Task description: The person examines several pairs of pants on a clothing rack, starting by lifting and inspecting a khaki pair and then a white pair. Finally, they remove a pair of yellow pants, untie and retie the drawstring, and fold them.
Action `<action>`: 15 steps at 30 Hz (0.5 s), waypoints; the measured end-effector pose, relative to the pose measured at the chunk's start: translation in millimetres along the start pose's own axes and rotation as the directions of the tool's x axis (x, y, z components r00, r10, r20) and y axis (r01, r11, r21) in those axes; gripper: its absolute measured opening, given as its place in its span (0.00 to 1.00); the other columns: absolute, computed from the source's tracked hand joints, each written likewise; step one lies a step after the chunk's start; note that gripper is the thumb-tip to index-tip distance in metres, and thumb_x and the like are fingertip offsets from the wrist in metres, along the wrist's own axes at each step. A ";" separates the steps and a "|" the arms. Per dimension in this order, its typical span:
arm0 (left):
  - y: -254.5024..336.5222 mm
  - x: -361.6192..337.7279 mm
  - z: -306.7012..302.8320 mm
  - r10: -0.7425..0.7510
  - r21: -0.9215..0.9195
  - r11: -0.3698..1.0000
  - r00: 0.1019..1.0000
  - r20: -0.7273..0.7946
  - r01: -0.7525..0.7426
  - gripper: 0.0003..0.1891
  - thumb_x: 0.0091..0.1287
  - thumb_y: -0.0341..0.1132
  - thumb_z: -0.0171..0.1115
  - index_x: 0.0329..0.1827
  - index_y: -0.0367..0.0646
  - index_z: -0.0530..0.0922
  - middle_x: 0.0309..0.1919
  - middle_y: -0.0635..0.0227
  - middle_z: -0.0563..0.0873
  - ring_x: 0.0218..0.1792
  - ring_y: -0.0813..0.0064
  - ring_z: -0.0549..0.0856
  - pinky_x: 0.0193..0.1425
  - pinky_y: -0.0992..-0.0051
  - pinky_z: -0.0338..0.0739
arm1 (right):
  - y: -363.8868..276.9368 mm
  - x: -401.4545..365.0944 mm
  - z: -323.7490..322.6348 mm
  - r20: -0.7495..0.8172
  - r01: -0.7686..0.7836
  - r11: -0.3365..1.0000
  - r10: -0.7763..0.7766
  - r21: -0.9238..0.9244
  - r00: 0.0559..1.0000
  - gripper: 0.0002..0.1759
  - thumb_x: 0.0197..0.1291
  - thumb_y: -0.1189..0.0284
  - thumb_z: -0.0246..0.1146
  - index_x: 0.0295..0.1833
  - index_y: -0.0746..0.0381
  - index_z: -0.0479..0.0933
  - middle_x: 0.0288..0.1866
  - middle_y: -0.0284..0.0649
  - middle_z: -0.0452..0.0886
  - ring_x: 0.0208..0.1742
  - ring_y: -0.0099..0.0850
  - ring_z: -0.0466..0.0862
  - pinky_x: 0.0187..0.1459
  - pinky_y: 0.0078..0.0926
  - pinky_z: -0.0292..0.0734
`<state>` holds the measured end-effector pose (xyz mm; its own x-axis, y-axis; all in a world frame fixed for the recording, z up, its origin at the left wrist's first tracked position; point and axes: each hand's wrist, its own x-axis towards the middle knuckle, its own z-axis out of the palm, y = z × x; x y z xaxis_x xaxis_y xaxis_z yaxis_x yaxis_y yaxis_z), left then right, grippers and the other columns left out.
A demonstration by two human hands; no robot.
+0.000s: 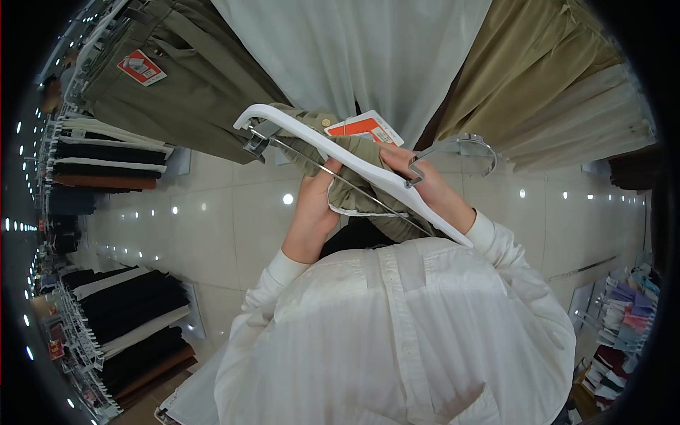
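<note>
Olive-green trousers (pixel 361 191) are bunched between my two hands in front of my chest. My left hand (pixel 317 202) is closed on the waist area from the left, its thumb showing and its other fingers hidden behind the cloth. On the other side my right hand (pixel 428 185) grips the same trousers, partly covered by the hanger. A white clip hanger (pixel 361 168) lies slanted across the garment, with a metal bar, a clip (pixel 258 140) at its upper left and a metal hook (pixel 467 142) to the right. A red-and-white price tag (pixel 368 129) sticks up beyond the hanger.
Ahead hang darker olive trousers (pixel 184 78) with a tag, a pale grey-white garment (pixel 354 49) and a tan garment (pixel 531 64). Racks of dark and white folded-over clothes (pixel 134 319) stand at left. Colourful small items (pixel 630 312) hang at right. The tiled floor (pixel 219 212) is glossy.
</note>
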<state>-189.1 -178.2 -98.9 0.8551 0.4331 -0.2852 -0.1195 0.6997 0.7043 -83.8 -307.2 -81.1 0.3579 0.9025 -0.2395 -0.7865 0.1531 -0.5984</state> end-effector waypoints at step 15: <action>-0.2 -3.0 3.5 0.049 -0.057 0.997 0.999 -0.001 -0.049 0.15 0.64 0.31 0.54 0.51 0.36 0.69 0.44 0.61 0.79 0.45 0.69 0.80 0.49 0.69 0.76 | 11.9 11.4 -32.1 -0.142 0.063 0.878 -0.147 -0.474 0.979 0.18 0.64 0.60 0.54 0.50 0.63 0.72 0.33 0.26 0.74 0.35 0.13 0.71 0.36 0.14 0.67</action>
<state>-189.9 -181.6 -95.9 0.8477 0.4676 -0.2506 -0.1902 0.7088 0.6792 -72.9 -308.0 -115.5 0.5378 0.8036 -0.2552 -0.4297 0.0008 -0.9030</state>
